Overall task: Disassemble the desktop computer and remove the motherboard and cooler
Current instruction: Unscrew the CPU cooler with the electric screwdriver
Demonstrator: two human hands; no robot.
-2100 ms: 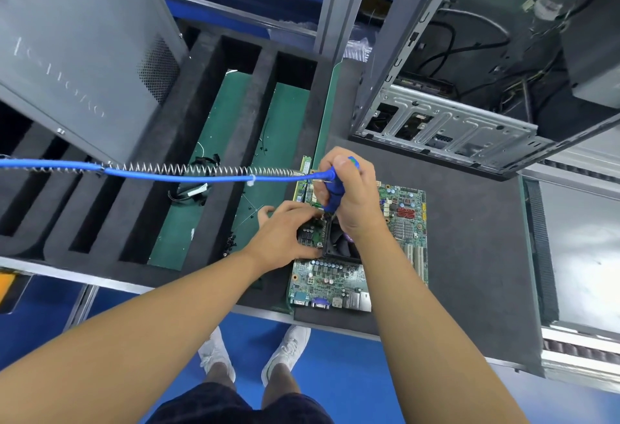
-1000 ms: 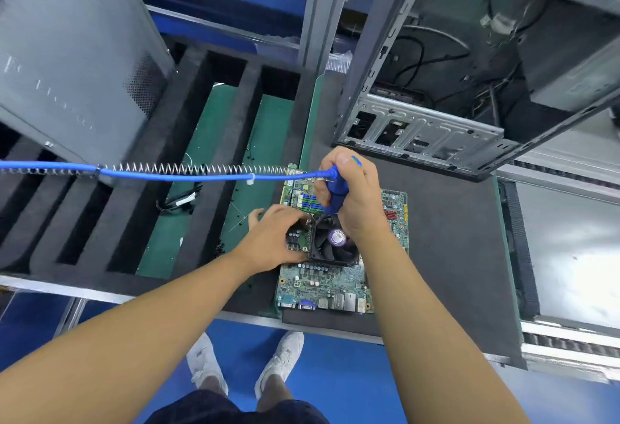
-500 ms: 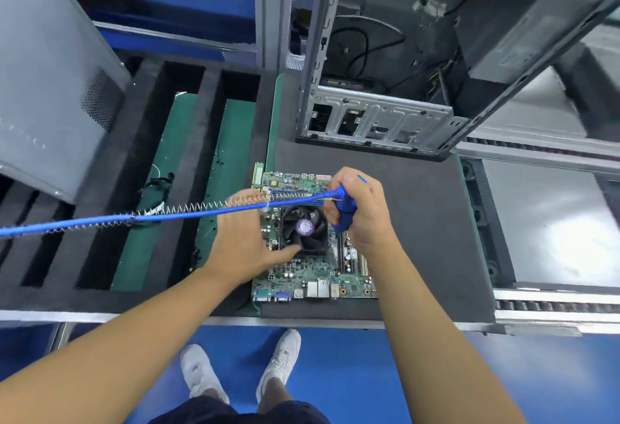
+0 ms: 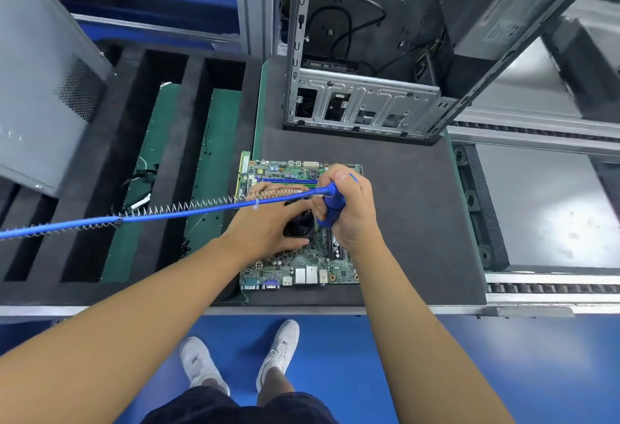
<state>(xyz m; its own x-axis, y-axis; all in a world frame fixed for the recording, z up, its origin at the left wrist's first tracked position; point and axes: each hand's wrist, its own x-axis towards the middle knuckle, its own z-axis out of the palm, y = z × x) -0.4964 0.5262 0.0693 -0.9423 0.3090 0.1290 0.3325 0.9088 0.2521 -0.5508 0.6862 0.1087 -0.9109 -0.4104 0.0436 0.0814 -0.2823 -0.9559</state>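
Note:
A green motherboard lies flat on the dark grey mat near the bench's front edge. Its black fan cooler sits in the board's middle, mostly covered. My left hand wraps the cooler's left side. My right hand grips a blue powered screwdriver held upright over the cooler's right edge; the tip is hidden. A blue cable with a metal spring runs from the tool off to the left. The open computer case stands behind the board with loose cables inside.
A grey side panel leans at the far left over a black foam tray with long slots and green bottoms. A roller conveyor runs at the right. My feet stand on the blue floor below the bench edge.
The view has shifted, so the board and case now sit nearer the centre. My left hand moved further over the cooler and covers its fan. My right hand still holds the screwdriver at the cooler.

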